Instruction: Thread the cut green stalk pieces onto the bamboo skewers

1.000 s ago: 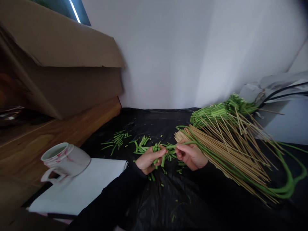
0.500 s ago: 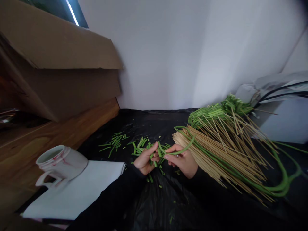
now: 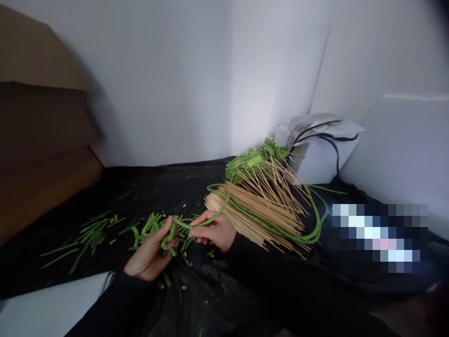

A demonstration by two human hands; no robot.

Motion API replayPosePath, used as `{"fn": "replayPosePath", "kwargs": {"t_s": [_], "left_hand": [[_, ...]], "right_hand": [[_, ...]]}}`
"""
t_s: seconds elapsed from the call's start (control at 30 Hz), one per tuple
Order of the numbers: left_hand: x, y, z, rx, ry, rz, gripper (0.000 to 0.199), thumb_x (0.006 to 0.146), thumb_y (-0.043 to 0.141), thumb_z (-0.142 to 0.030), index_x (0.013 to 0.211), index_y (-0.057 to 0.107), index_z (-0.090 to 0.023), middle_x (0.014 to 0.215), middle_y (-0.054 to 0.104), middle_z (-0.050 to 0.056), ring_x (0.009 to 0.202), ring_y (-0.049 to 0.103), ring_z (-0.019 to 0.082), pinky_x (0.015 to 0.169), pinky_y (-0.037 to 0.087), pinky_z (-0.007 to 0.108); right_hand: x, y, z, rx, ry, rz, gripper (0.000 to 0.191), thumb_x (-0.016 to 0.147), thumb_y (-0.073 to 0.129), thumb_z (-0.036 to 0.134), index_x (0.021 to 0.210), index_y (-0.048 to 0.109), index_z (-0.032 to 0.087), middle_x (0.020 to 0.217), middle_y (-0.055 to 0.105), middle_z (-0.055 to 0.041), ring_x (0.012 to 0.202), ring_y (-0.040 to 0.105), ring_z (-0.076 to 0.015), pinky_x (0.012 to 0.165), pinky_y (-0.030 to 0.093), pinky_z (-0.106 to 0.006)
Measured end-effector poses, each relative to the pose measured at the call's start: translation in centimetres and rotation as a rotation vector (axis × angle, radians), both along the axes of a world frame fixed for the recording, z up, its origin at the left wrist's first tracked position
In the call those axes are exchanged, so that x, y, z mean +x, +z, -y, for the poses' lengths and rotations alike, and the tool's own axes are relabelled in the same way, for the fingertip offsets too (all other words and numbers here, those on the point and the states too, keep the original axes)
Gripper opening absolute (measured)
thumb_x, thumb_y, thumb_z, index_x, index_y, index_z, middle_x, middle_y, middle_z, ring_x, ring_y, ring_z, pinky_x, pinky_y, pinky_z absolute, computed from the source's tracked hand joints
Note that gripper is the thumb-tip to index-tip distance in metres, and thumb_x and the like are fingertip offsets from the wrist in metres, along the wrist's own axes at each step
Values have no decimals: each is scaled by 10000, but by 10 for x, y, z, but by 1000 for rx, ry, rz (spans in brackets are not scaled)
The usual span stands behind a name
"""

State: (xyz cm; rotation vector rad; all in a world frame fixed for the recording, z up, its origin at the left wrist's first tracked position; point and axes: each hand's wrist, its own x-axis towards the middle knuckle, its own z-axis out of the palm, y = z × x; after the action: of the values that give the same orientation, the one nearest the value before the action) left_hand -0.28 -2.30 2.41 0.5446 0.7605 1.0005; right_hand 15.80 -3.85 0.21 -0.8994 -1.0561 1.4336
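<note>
My left hand (image 3: 150, 256) is closed around a few short cut pieces of garlic scape (image 3: 171, 231). Between the thumb and fingers of my right hand (image 3: 220, 232) is a long garlic scape (image 3: 224, 207), whose end reaches the fingers of my left hand. The long scape arcs up to the right from the pinch. Loose cut scape pieces (image 3: 150, 222) lie beneath and behind both hands. Just right of my right hand spreads a pile of bamboo skewers (image 3: 242, 227), with more long scapes (image 3: 317, 224) curving over it.
Behind the skewers, scape pieces in neat rows (image 3: 247, 164) are stacked by the wall. More cut pieces (image 3: 93, 234) lie at left on the black plastic sheet (image 3: 147, 182). A white pad (image 3: 59, 299), a cardboard box (image 3: 38, 56) and a plastic bag (image 3: 315, 126) stand around the edges.
My view has turned right, so the mug has left the picture and more of the right side shows. Both hands keep their hold on the scapes, close together.
</note>
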Motion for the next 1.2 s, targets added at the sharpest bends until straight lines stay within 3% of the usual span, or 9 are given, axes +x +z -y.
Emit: {"fn": "replayPosePath", "kwargs": {"t_s": [0.07,0.17,0.4,0.67,0.8,0.93,1.07,1.2], "left_hand": [[-3,4,-3,-12,50,-14,122,884,493,-152,803,581,-126,544,376,-53,381,340,24,340,323,117],[-8,10,-8,-11,99,37,227,924,397,-158,769,560,-131,536,383,-42,376,358,38,326,337,126],[-22,21,-16,-84,100,273,263,958,316,-247,800,503,-150,626,470,-3,431,457,38,374,419,111],[-18,10,-12,-120,-19,275,231,949,342,-197,783,487,-129,609,457,-11,429,439,37,305,321,92],[-17,-1,-10,-100,-67,231,172,885,517,-262,802,523,-111,570,411,-43,424,396,27,311,273,88],[-18,-8,-9,19,-94,65,217,762,675,-184,660,497,-115,527,391,-66,383,298,-2,319,210,93],[-16,-8,-4,169,-101,-210,279,703,724,-342,768,605,-98,469,372,-79,368,273,10,319,161,125],[-15,-8,-1,326,-99,-493,366,666,730,-423,811,640,-99,447,423,-66,372,319,33,340,193,157]], "right_hand": [[1,1,0,-1,9,-7,339,481,814,363,676,619,166,504,604,42,457,532,-92,412,369,-204],[2,3,-1,-8,13,-17,335,478,813,367,664,619,167,512,608,40,461,534,-89,412,371,-200],[8,2,-7,35,-22,-20,308,487,810,356,666,639,173,475,580,51,433,505,-87,416,378,-218],[14,-11,-11,41,-27,-94,285,539,787,324,714,619,174,546,616,30,510,573,-116,450,393,-217],[15,-17,-9,46,4,-91,234,599,762,286,751,624,174,564,627,23,493,550,-95,456,384,-208],[15,-18,-8,25,50,-97,226,615,759,274,761,615,178,564,636,15,480,535,-88,462,372,-210],[14,-15,-5,41,54,-76,220,631,752,287,762,610,181,552,634,9,459,515,-87,459,358,-217],[15,-16,-6,37,57,-57,216,633,752,287,764,615,183,552,631,8,469,514,-91,465,356,-224]]}}
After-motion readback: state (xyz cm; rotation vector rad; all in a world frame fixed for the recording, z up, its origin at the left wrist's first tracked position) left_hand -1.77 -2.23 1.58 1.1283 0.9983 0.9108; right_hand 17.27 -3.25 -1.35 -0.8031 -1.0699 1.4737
